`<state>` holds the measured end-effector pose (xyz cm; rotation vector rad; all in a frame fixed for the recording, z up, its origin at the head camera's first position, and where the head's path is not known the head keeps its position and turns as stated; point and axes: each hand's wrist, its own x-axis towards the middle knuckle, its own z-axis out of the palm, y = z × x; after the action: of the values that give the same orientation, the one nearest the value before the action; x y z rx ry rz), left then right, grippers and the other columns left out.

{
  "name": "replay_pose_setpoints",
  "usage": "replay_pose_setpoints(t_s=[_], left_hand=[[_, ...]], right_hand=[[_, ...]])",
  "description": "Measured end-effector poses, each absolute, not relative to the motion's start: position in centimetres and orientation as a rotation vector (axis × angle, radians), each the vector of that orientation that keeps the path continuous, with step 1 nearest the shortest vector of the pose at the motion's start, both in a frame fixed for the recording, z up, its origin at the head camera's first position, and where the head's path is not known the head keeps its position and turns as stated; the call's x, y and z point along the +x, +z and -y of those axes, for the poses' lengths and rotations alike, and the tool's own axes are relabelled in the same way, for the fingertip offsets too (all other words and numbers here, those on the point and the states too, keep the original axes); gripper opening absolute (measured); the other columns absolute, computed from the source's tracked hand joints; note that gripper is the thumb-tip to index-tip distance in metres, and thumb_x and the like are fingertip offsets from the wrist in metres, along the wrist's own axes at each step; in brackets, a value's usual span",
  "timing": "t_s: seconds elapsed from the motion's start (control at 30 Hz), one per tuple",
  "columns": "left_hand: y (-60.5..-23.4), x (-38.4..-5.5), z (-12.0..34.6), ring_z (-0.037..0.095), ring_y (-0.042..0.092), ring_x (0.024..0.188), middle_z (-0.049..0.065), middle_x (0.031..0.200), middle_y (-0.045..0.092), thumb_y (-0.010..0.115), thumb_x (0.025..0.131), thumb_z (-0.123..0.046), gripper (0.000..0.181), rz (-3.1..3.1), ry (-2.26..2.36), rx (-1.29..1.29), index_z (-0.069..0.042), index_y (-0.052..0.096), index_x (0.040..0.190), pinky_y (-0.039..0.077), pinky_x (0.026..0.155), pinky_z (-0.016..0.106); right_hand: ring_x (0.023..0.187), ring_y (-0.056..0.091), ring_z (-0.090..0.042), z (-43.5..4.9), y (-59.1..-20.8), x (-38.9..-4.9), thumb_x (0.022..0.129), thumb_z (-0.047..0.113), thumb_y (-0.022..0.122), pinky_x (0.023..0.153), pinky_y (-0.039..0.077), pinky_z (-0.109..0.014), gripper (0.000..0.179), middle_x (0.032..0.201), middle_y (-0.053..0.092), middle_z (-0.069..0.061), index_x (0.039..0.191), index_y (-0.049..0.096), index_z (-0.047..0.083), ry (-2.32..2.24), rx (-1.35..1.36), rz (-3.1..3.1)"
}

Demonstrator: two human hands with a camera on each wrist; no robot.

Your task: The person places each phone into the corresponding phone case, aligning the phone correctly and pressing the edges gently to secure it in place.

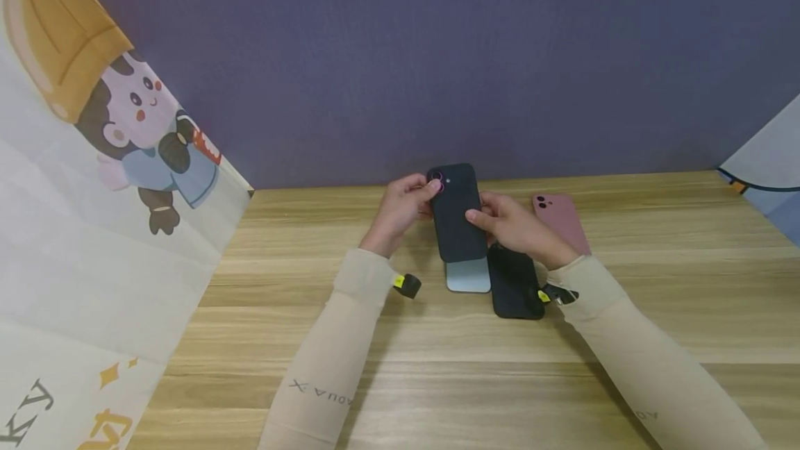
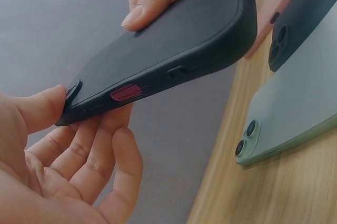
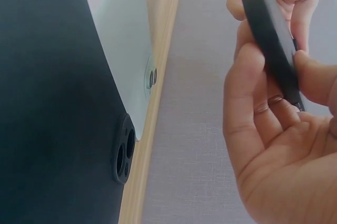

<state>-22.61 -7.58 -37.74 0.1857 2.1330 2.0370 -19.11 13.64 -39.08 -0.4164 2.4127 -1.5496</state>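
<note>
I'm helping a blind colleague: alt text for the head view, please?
A person's left hand and right hand hold a black-cased phone over a wooden table. Partly hidden, a pale phone, a black phone or case and a pink phone lie there.

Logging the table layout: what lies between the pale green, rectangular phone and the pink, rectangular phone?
A matte black, rectangular phone lies on the tabletop between them; the left wrist view shows this.
</note>
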Motion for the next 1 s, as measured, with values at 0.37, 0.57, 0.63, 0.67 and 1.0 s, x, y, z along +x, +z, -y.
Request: replay_pose_setpoints(t_s=[0.37, 0.57, 0.63, 0.67, 1.0], left_hand=[[-37.60, -22.77, 7.67, 0.012, 0.064, 0.064, -0.004, 0.074, 0.065, 0.066, 0.101, -0.025, 0.022, -2.032, 2.076, 0.188, -0.014, 0.060, 0.083, 0.056, 0.070, 0.032], [-37.51, -22.78, 7.75, 0.011, 0.063, 0.063, -0.004, 0.070, 0.065, 0.065, 0.101, -0.023, 0.023, -1.993, 2.093, 0.188, -0.015, 0.058, 0.081, 0.055, 0.079, 0.043], [-37.54, -22.79, 7.72, 0.011, 0.063, 0.063, -0.005, 0.070, 0.064, 0.065, 0.102, -0.023, 0.024, -1.990, 2.095, 0.191, -0.015, 0.058, 0.081, 0.055, 0.078, 0.042], [-37.57, -22.80, 7.70, 0.011, 0.063, 0.062, -0.005, 0.069, 0.064, 0.065, 0.102, -0.023, 0.024, -1.993, 2.095, 0.197, -0.015, 0.058, 0.080, 0.056, 0.077, 0.041], [-37.54, -22.61, 7.42, 0.013, 0.062, 0.066, -0.002, 0.074, 0.065, 0.055, 0.105, -0.044, 0.035, -2.073, 2.056, 0.199, -0.013, 0.068, 0.097, 0.056, 0.071, 0.032]], right_hand=[[0.086, 0.073, -0.017, -13.90, -38.85, -18.97, 0.109, 0.020, 0.050, 0.072, 0.061, -0.034, 0.037, 0.117, 0.073, -0.022, 0.140, 0.050, -0.001, -1.525, -0.398, -2.404], [0.087, 0.074, -0.018, -14.01, -38.88, -19.13, 0.109, 0.019, 0.050, 0.072, 0.062, -0.037, 0.035, 0.117, 0.074, -0.021, 0.140, 0.052, 0.003, -1.536, -0.388, -2.400], [0.088, 0.075, -0.019, -14.05, -38.85, -19.17, 0.109, 0.019, 0.050, 0.072, 0.062, -0.038, 0.035, 0.117, 0.074, -0.021, 0.140, 0.052, 0.003, -1.539, -0.392, -2.400], [0.088, 0.074, -0.019, -14.08, -38.83, -19.19, 0.109, 0.019, 0.050, 0.073, 0.062, -0.038, 0.035, 0.117, 0.074, -0.021, 0.140, 0.052, 0.003, -1.538, -0.393, -2.401], [0.085, 0.072, -0.018, -14.32, -38.65, -19.11, 0.108, 0.021, 0.053, 0.072, 0.060, -0.039, 0.036, 0.114, 0.074, -0.019, 0.140, 0.053, 0.004, -1.498, -0.380, -2.450]])
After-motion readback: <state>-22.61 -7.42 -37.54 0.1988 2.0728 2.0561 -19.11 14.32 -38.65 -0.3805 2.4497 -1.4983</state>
